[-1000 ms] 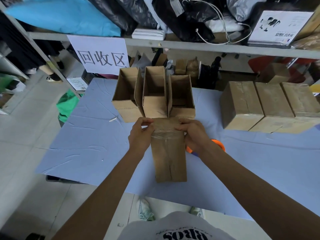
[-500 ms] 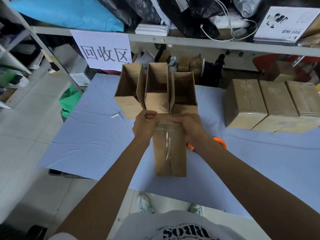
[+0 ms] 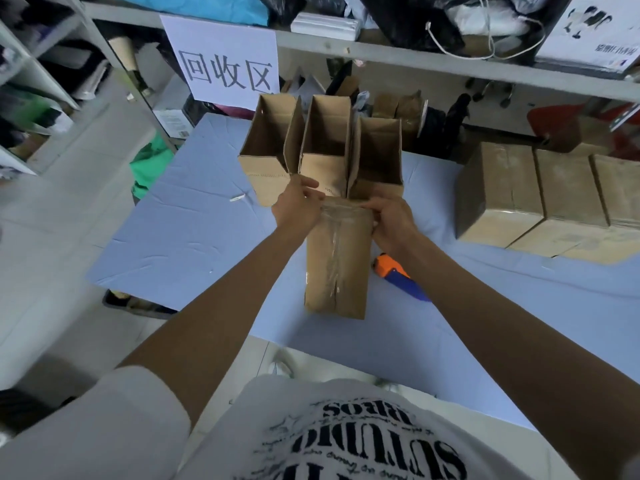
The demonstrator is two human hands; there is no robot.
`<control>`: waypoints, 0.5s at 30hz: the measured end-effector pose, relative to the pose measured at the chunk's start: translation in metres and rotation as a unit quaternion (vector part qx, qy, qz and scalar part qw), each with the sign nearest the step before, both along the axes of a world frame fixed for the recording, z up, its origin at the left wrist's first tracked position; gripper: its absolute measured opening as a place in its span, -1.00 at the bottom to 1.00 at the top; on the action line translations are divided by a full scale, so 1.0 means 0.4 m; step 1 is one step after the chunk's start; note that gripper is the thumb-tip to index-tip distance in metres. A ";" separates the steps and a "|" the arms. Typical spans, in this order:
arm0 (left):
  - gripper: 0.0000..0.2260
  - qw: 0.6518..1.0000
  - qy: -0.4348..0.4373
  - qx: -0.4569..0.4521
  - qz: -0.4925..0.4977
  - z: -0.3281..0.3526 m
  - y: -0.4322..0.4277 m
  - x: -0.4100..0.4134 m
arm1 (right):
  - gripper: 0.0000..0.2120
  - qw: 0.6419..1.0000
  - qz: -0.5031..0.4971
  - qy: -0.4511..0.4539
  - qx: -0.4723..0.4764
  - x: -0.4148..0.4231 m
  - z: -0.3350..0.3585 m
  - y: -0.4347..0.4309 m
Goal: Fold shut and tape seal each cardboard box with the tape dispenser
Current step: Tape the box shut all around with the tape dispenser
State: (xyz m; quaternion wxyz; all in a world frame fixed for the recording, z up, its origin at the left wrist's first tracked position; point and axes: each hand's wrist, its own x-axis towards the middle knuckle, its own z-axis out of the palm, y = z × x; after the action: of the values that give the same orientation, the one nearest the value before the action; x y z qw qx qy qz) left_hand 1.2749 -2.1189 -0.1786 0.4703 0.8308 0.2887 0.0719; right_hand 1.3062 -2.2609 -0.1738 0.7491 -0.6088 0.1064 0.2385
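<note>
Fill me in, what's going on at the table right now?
A person is sealing a cardboard box lying on the blue table. The left hand and right hand grip its far end, pressing down the clear tape that runs along the top seam. The tape dispenser lies on the table just right of the box, not held. Three open boxes stand behind it; sealed boxes sit to the right.

Left hand (image 3: 297,210) and right hand (image 3: 393,224) slid apart along the box (image 3: 335,268).
</note>
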 end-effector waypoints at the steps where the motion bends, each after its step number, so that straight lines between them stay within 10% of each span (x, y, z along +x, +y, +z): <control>1: -0.81 1.000 0.004 -0.012 0.006 -0.001 0.004 0.009 | -0.63 0.997 0.021 -0.048 -0.050 -0.002 -0.001 0.005; 6: -0.73 0.998 -0.029 -0.063 -0.006 -0.016 0.016 0.008 | -0.74 0.910 0.135 -0.311 -0.238 -0.031 -0.043 -0.009; 15: -0.74 0.990 -0.050 -0.112 -0.069 -0.021 0.023 -0.001 | -0.65 0.848 0.200 -0.383 -0.307 -0.014 -0.048 -0.046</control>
State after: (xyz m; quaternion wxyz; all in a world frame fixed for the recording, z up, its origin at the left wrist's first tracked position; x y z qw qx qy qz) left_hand 1.2745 -2.1098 -0.1870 0.5779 0.7865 0.2127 0.0477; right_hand 1.3008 -2.2792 -0.1928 0.4417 -0.8587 -0.2452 0.0863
